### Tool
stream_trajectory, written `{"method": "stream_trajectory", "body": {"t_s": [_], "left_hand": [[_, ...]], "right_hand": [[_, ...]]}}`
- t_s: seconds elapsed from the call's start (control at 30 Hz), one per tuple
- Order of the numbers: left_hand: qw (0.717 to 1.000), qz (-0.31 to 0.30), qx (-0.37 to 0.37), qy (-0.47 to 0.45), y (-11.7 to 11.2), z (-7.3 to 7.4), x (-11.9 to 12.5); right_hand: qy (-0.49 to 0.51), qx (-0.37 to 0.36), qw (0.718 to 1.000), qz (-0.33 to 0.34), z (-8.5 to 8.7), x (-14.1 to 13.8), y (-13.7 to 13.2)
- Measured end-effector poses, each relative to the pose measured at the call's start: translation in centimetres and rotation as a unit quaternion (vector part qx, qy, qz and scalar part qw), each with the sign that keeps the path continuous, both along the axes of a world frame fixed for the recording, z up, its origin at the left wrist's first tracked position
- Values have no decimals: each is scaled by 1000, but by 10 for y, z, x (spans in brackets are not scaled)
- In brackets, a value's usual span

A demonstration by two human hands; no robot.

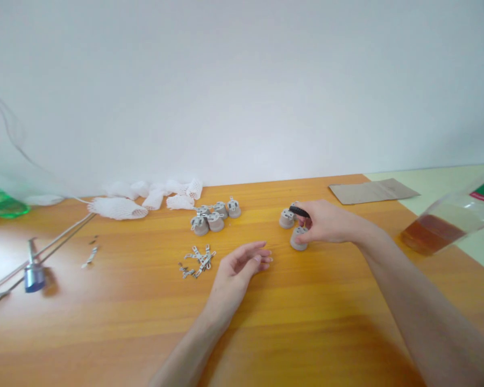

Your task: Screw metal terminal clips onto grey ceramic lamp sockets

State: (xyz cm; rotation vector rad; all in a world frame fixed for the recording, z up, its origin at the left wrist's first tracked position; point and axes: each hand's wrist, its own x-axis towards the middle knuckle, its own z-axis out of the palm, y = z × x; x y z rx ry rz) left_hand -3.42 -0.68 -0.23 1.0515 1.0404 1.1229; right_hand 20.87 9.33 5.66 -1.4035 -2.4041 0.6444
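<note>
My right hand (326, 220): thumb against grey cup-shaped piece (298, 240) on wooden tabletop (306, 317); cannot tell if grip holds firmly. My left hand (234, 275): empty, loosely curled. Risk: crowded fingers could topple neighbouring cup (286, 219).

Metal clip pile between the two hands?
No, the clips lie to the left of the left hand, with the right hand on its other side.

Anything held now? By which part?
Right hand: thumb at the upper edge of the near grey socket, fingers by a black ridged piece; grip unclear. Left hand: nothing visible.
</note>
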Motion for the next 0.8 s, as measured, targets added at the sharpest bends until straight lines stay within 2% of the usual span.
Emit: {"method": "stream_trajectory", "body": {"t_s": [0.1, 0.2, 0.3, 0.37, 0.53, 0.7, 0.8], "left_hand": [[998, -23, 18, 52, -6, 6, -11], [996, -17, 54, 63, -13, 8, -21], [991, 17, 111, 72, -17, 3, -28], [982, 45, 145, 110, -17, -3, -31], [966, 95, 181, 156, -15, -11, -34], [955, 146, 214, 142, -21, 4, -39], [930, 153, 264, 207, -23, 15, -47]], "right_hand": [[45, -66, 996, 45, 6, -11, -7], [129, -124, 983, 45, 4, -31, -14], [226, -180, 957, 35, -6, -52, -20], [298, -230, 926, 34, -16, -64, -23], [354, -290, 887, 55, -34, -75, -25], [412, -375, 827, 74, -34, -78, -30], [416, -402, 815, 34, -34, -80, -31]]}}
